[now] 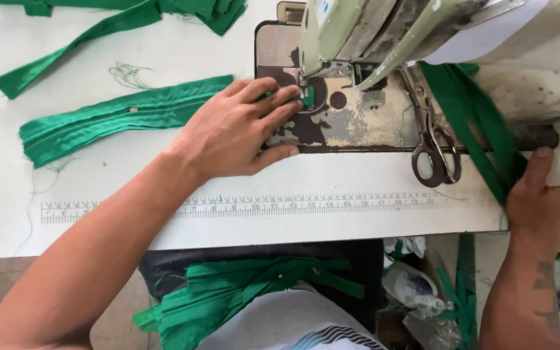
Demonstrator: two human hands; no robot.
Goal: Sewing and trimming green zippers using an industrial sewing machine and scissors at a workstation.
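My left hand (238,129) lies flat on a green fabric strip (118,116), pressing its end under the presser foot (306,94) of the sewing machine (384,29). The fingertips touch the cloth right beside the needle. My right hand (546,191) rests at the table's right edge, fingers closed on another green fabric strip (481,123) that runs from the machine's arm down over the edge. The machine's worn metal bed plate (351,123) lies between the hands.
Scissors (432,139) lie on the bed plate's right side. A printed ruler (241,206) runs along the white table (131,227). More green strips (118,19) lie at the top left, and a bundle of them (228,291) rests on my lap. Plastic-wrapped items (416,291) sit below the table.
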